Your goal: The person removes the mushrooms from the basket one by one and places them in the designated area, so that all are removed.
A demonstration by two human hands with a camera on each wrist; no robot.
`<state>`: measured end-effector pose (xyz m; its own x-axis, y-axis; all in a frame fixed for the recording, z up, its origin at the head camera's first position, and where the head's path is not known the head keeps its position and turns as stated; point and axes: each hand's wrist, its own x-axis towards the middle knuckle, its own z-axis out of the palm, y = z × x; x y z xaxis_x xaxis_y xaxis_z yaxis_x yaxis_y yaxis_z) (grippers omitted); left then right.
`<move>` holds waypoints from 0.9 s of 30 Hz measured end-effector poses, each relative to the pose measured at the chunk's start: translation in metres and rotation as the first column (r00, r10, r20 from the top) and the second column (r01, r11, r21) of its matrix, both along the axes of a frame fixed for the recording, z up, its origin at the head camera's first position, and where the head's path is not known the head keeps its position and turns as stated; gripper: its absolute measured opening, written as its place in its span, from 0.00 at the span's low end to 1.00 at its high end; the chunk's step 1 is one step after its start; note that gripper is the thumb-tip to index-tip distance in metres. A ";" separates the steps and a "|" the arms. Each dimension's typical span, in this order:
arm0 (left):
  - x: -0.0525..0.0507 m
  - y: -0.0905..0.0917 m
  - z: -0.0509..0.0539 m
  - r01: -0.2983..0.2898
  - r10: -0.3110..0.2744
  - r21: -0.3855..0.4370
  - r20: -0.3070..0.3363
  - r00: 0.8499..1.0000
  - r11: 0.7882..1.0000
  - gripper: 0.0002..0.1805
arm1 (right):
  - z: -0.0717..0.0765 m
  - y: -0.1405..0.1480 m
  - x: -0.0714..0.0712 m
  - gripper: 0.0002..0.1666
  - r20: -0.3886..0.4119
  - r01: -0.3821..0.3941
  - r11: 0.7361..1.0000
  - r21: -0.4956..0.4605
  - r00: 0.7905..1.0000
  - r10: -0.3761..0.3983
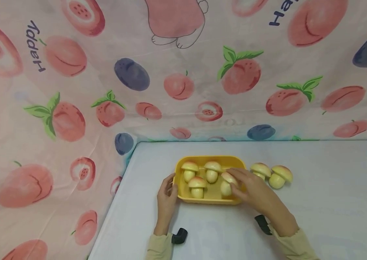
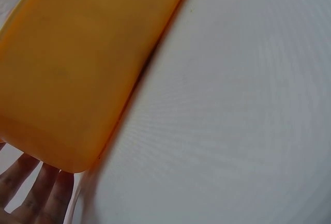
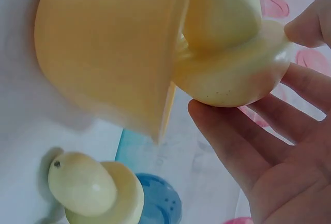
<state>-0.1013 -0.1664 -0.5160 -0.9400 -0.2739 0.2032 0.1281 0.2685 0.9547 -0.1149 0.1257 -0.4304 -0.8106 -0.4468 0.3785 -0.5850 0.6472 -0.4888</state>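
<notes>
Right hand [image 1: 257,190], half-closed, pinches glossy yellow mushroom-shaped piece [image 1: 227,186] over oblong yellow plastic tray [image 1: 203,200]; left hand [image 1: 166,196], fingers extended, touches nearer end. Apparently placing; lowering, release called for.

tray [image 1: 210,201] on tbl [image 1: 216,231], 3 mushrooms [image 1: 197,187] inside, 4th [image 1: 226,188] in R hand [image 1: 257,191], 2 others [image 1: 277,177] R of tray

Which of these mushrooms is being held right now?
The mushroom at the yellow tray's right end: only it is in the right hand. Three others sit farther left in the tray; two more lie outside.
</notes>
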 end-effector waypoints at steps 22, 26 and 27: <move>0.001 -0.002 -0.001 -0.007 0.007 -0.004 0.016 1.000 1.000 0.19 | 0.007 0.039 -0.002 0.23 -0.103 0.026 1.000 0.005 0.994 -0.026; 0.001 -0.001 0.000 -0.005 0.005 -0.007 0.009 1.000 1.000 0.19 | 0.012 0.047 0.000 0.25 -0.103 0.036 0.999 0.005 0.994 -0.036; 0.000 -0.001 0.000 -0.006 0.006 -0.010 0.006 1.000 1.000 0.19 | 0.014 0.049 0.000 0.26 -0.100 0.039 0.999 0.003 0.994 -0.038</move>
